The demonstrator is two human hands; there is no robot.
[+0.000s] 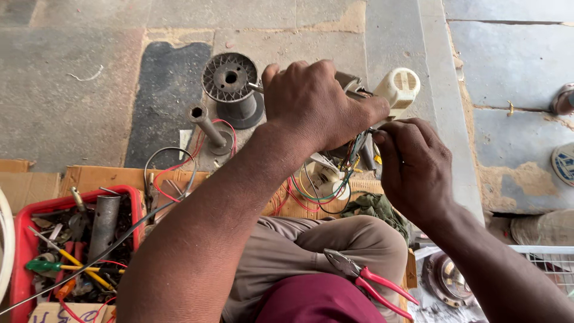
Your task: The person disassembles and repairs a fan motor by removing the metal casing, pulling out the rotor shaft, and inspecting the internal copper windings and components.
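**A:** From the head view, what are the fingers doing?

**B:** The left hand (317, 104) is clenched over a small grey and cream appliance part (396, 88). The knuckles face the camera, and the cream vented end sticks out past them to the right. The right hand (414, 169) sits just below, thumb and forefinger pinched together on the bundle of coloured wires (354, 149) that hangs from under the part.

**A:** Where is that part?

**B:** It is held up in the air above the person's folded knee, over the stone floor (72, 90) and near the raised kerb that runs along the right.

**A:** What lies around it?

**B:** A grey ribbed spool (230, 81) stands on the floor just left of the left hand, with a short metal tube on a base (209, 128) in front of it. Red-handled pliers (368, 280) rest on the person's lap. A red tray (21, 251) of tools sits at the lower left on flattened cardboard (95, 177).

**A:** Anything hard to make out?

**B:** Yes. The left hand hides most of the part's body, so I cannot tell its full shape. The wire ends inside the right pinch are hidden too. The tray, a round metal piece (445, 281) at the lower right and a white wire rack (547, 260) are cut off by the frame.
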